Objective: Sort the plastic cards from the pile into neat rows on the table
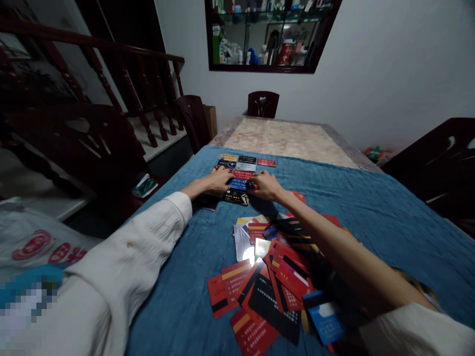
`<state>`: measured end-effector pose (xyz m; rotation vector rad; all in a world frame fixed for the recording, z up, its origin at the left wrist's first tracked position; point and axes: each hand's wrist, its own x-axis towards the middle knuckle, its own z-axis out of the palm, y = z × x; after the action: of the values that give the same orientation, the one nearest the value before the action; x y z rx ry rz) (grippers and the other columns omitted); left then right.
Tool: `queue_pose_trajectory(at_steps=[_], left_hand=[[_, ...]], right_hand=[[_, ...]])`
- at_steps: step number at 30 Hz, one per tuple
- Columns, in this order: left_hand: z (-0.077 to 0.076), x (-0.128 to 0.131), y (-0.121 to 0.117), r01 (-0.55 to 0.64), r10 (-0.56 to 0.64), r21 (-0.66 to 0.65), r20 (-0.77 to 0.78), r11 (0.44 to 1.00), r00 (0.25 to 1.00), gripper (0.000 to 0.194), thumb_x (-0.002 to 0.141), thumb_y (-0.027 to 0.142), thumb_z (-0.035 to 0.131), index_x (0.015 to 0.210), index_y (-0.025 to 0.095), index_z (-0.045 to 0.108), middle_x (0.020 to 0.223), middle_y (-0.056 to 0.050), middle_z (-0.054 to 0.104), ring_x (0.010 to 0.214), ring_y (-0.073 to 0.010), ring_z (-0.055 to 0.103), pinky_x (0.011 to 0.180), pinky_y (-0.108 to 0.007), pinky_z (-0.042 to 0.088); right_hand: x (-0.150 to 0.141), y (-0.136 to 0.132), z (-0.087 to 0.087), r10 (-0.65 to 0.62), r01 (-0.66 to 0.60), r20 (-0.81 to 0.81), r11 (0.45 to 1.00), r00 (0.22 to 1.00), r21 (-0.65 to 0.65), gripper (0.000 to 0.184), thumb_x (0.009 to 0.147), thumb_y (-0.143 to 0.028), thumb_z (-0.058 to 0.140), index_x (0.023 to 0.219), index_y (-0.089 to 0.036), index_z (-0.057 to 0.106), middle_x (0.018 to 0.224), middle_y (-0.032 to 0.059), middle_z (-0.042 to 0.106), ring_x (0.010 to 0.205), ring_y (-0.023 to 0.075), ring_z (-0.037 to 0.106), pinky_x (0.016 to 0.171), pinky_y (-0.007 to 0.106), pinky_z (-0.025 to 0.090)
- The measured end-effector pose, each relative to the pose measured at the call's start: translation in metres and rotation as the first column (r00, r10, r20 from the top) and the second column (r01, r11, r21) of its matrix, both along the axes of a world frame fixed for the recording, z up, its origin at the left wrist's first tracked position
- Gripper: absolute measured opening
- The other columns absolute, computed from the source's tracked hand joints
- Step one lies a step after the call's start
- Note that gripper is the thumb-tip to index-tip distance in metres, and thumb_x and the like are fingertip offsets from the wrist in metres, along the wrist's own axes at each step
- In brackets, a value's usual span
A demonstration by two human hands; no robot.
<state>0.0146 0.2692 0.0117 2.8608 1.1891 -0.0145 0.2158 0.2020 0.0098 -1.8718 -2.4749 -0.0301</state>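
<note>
My left hand lies over the left side of the laid-out cards, its fingers apart and touching them. Beside it are a blue card, a red card above that and a black card below. My right hand is closed at the right edge of the blue card, with a small red and dark card edge showing at its fingertips. Much of that card is hidden. Farther up lie a silver card, a yellow card and a separate red card.
A loose pile of cards, mostly red, spreads under my right forearm, with a blue card at its near right. The blue cloth covers the near table. Chairs stand around; a plastic bag is at left.
</note>
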Motion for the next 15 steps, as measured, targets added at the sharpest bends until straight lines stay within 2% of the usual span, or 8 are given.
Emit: queue_pose_trajectory(at_steps=[7,15], left_hand=[[-0.0004,0.0027,-0.0010,0.011,-0.010,0.020,-0.043,1.000,0.999,0.046,0.079,0.021,0.058,0.125,0.022,0.064,0.125,-0.013,0.059,0.120,-0.0342,0.045,0.102,-0.055,0.039],[0.0034,0.0049,-0.0035,-0.007,0.007,0.003,-0.111,1.000,0.994,0.038,0.082,0.023,0.055,0.119,0.021,0.066,0.127,-0.014,0.057,0.122,-0.0343,0.045,0.105,-0.056,0.036]], right_hand=[[0.0006,0.0013,-0.0007,-0.002,0.003,0.007,1.000,1.000,-0.025,0.038,0.086,-0.037,0.060,0.122,-0.026,0.069,0.127,0.0110,0.067,0.117,0.0364,0.051,0.085,0.044,0.046],[0.0011,0.0036,-0.0002,-0.011,0.012,0.027,0.998,1.000,-0.060,0.039,0.086,-0.039,0.058,0.121,-0.026,0.069,0.129,0.0113,0.066,0.120,0.0363,0.050,0.087,0.043,0.045]])
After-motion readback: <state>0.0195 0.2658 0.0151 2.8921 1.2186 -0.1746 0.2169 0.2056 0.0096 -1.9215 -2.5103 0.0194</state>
